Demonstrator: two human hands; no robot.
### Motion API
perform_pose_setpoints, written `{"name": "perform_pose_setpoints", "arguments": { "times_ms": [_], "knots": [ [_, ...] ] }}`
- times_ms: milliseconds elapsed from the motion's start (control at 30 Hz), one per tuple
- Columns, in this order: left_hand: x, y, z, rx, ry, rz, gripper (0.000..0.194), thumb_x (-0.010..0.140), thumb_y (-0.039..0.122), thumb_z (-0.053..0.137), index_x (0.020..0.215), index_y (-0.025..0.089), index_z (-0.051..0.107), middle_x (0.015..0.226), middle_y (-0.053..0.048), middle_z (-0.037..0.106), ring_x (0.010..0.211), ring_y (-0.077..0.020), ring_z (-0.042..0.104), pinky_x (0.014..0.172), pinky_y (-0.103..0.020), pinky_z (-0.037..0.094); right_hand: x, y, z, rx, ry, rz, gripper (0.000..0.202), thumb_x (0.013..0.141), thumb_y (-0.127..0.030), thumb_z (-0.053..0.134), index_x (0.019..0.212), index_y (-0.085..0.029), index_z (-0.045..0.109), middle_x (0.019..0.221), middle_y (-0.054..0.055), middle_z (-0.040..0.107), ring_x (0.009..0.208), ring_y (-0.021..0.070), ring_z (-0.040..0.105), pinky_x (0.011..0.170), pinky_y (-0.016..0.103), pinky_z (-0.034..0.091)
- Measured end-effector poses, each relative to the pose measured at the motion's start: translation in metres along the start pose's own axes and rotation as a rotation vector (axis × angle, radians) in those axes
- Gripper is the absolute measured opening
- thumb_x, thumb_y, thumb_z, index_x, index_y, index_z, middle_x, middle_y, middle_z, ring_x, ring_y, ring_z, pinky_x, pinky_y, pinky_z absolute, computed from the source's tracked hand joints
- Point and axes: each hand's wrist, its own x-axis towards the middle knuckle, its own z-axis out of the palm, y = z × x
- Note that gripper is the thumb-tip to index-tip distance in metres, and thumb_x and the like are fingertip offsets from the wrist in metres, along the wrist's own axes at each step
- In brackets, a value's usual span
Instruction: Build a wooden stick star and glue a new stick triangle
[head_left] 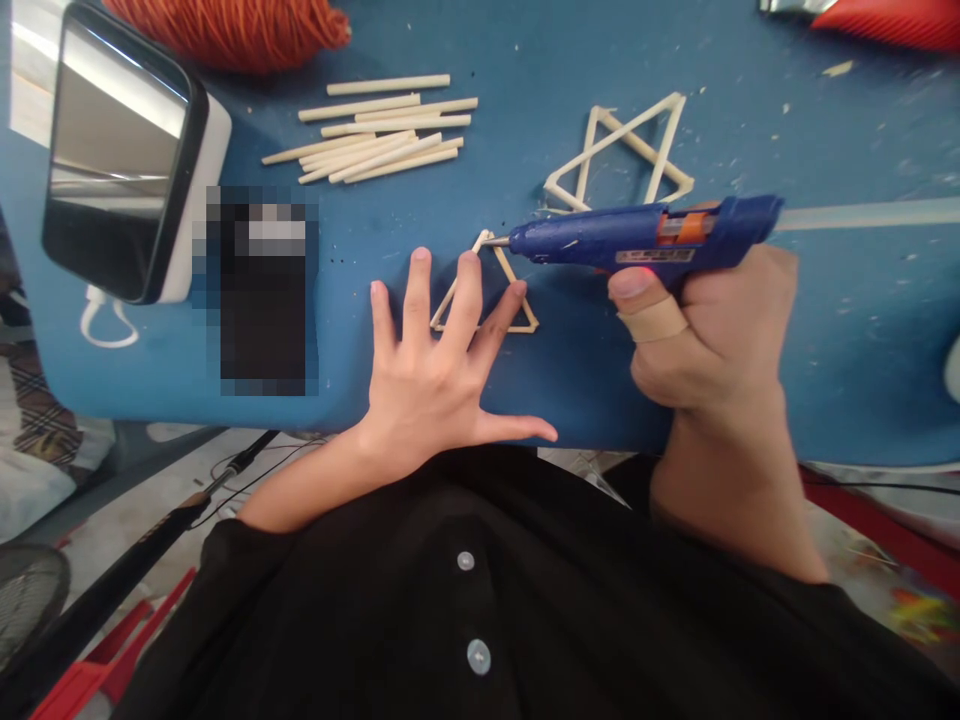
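My left hand lies with its fingers spread over a small triangle of wooden sticks, pressing it to the blue table. Part of the triangle is hidden beneath the fingers. My right hand, a beige bandage around its thumb, is wrapped around a blue glue gun. The gun's metal nozzle meets or nearly meets the triangle's top corner. Behind the gun, a six-pointed star of wooden sticks lies flat, its lower edge partly covered by the barrel. A pale glue stick sticks out from the gun's rear.
Several loose wooden sticks lie in a pile farther back. Orange-red yarn sits at the back left, near a white device with a dark screen. A blurred dark object rests left of my left hand. A red-handled item is at the back right.
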Motion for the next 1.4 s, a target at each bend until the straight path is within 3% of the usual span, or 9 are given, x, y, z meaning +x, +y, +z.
{"name": "perform_pose_setpoints", "arguments": {
  "times_ms": [500,700,867,1133,1400],
  "knots": [
    [0.0004,-0.0001,-0.001,-0.002,-0.017,-0.01,0.135,0.069,0.112,0.058,0.175,0.03,0.042,0.177,-0.02,0.046,0.163,-0.0617,0.036,0.133,-0.074,0.022,-0.0025,0.0025,-0.0011,-0.055,-0.008,0.051,0.06,0.111,-0.07,0.038,0.097,-0.02,0.069,0.08,0.005,0.067,0.076,0.0255,0.072,0.068,0.038,0.051],
    [0.001,0.0001,-0.0014,-0.003,-0.022,-0.015,0.139,0.065,0.113,0.06,0.174,0.029,0.044,0.177,-0.021,0.046,0.163,-0.0621,0.036,0.133,-0.075,0.021,-0.0001,-0.0004,-0.0005,-0.029,0.009,0.001,0.057,0.112,-0.066,0.039,0.097,-0.02,0.071,0.08,0.005,0.07,0.072,0.0234,0.071,0.065,0.036,0.047],
    [0.0003,0.0001,-0.0007,0.001,-0.005,-0.004,0.138,0.066,0.113,0.058,0.174,0.029,0.044,0.177,-0.022,0.046,0.163,-0.0624,0.037,0.133,-0.076,0.02,-0.0007,0.0002,-0.0017,-0.056,-0.024,0.041,0.062,0.11,-0.072,0.036,0.092,-0.022,0.067,0.075,0.004,0.067,0.068,0.0231,0.068,0.062,0.036,0.046],
    [-0.0001,-0.0004,0.0007,0.006,0.001,-0.001,0.139,0.066,0.113,0.058,0.175,0.029,0.042,0.177,-0.021,0.046,0.163,-0.0619,0.036,0.133,-0.074,0.02,-0.0013,0.0,-0.0034,-0.051,0.033,0.019,0.056,0.112,-0.065,0.042,0.096,-0.02,0.07,0.078,0.005,0.069,0.069,0.0232,0.07,0.062,0.034,0.044],
    [-0.0003,0.0001,-0.0008,0.024,-0.01,-0.003,0.136,0.069,0.113,0.054,0.176,0.029,0.041,0.177,-0.02,0.046,0.163,-0.0607,0.036,0.134,-0.073,0.022,0.0017,-0.0041,-0.0011,-0.073,-0.009,0.052,0.063,0.113,-0.068,0.037,0.089,-0.018,0.068,0.075,0.005,0.065,0.068,0.022,0.069,0.062,0.033,0.042]
  ]
}}
